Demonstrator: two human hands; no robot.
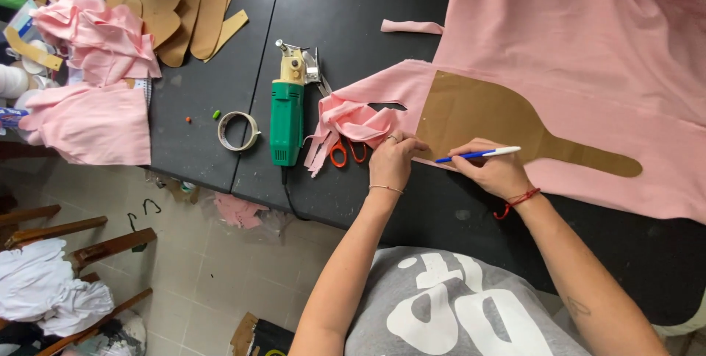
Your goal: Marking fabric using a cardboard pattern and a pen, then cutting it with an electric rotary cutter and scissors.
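A brown cardboard pattern with a long narrow tail lies on pink fabric spread over the black table. My left hand presses down on the pattern's near left corner, fingers curled on its edge. My right hand grips a blue and white pen, its tip at the pattern's lower edge just right of my left hand.
Orange-handled scissors lie under pink scraps left of my hand. A green electric cutter and a tape roll sit further left. Pink pieces and cardboard patterns fill the far left. Wooden chair parts stand on the tiled floor.
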